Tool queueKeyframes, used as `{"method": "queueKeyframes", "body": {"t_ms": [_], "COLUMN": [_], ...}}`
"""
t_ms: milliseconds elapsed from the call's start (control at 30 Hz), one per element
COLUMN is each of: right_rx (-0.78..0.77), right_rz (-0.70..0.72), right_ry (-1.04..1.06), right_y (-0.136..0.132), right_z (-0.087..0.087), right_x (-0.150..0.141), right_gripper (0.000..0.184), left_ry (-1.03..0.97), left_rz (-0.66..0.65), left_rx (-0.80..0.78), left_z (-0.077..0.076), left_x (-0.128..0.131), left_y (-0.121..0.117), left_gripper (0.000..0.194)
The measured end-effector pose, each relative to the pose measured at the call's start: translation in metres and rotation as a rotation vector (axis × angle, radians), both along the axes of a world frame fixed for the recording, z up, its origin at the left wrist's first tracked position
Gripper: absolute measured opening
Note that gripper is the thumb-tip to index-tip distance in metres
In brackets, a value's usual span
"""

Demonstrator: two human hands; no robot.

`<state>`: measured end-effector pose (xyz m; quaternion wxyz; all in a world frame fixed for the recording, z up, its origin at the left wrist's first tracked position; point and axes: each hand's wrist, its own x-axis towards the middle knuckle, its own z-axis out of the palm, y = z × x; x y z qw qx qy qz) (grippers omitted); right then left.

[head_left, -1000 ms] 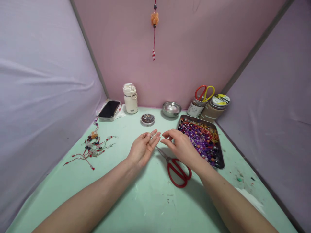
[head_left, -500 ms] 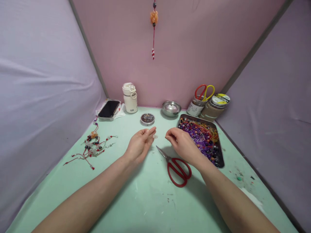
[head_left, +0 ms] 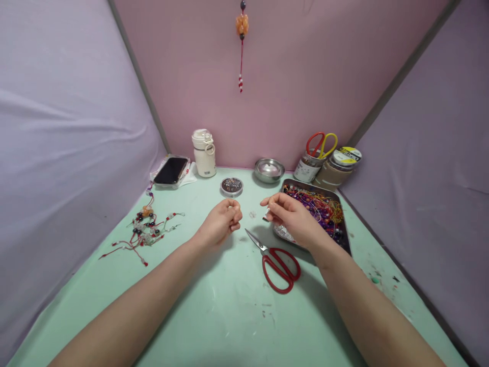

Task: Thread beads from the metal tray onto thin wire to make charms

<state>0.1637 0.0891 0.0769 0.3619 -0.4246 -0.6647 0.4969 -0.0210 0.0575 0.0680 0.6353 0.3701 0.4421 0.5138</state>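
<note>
My left hand (head_left: 223, 220) is over the middle of the table, thumb pressed to its curled fingers. Whatever it pinches is too small to make out. To its right, my right hand (head_left: 288, 214) pinches thumb to fingertips beside the bead tray (head_left: 347, 239). A tiny white and dark bit shows at those fingertips, its kind unclear. Between the hands a small cluster of clear beads (head_left: 252, 214) shows faintly; whether it lies on the table or hangs from a thread I cannot tell. Red-handled scissors (head_left: 280, 269) lie slightly open below my right hand.
Beaded red-cord strands (head_left: 147, 229) lie at left. Along the back stand a phone (head_left: 171, 171), a white bottle (head_left: 205, 155), a round clear case (head_left: 231, 186), a steel bowl (head_left: 269, 171), a jar with scissors (head_left: 307, 167) and a lidded jar (head_left: 335, 172). A beaded pendant (head_left: 242, 25) hangs above.
My left hand has gone from extended fingers to a closed pinch. My right hand has shifted slightly, with a small white and dark bit now showing. The clear beads now appear farther right, apart from my left fingers.
</note>
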Motion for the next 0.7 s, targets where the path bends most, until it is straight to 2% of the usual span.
{"method": "queueKeyframes", "body": {"t_ms": [67,167,267,400,533,700], "right_rx": [-0.165,-0.309,-0.345,-0.318,-0.296,-0.283], "right_rz": [0.087,0.144,0.137,0.142,0.151,0.138], "right_ry": [0.185,0.391,0.529,0.595,0.608,0.620], "right_y": [-0.003,-0.006,-0.007,-0.009,-0.009,-0.009], "right_z": [0.000,-0.003,-0.008,-0.014,-0.015,-0.012], "right_x": [-0.004,-0.011,-0.017,-0.022,-0.024,-0.022], "right_gripper": [0.017,0.021,0.021,0.020,0.019,0.020], "left_ry": [0.180,0.434,0.630,0.836,0.928,0.861], "left_rz": [-0.018,-0.046,-0.066,-0.082,-0.094,-0.119], "left_rx": [0.029,0.102,0.177,0.224,0.273,0.251], "left_z": [0.001,0.000,-0.004,-0.005,-0.003,-0.001], "left_x": [0.002,0.004,0.003,0.001,0.002,0.004], "left_y": [-0.002,-0.004,-0.005,-0.005,-0.007,-0.008], "left_gripper": [0.001,0.011,0.015,0.021,0.024,0.030]}}
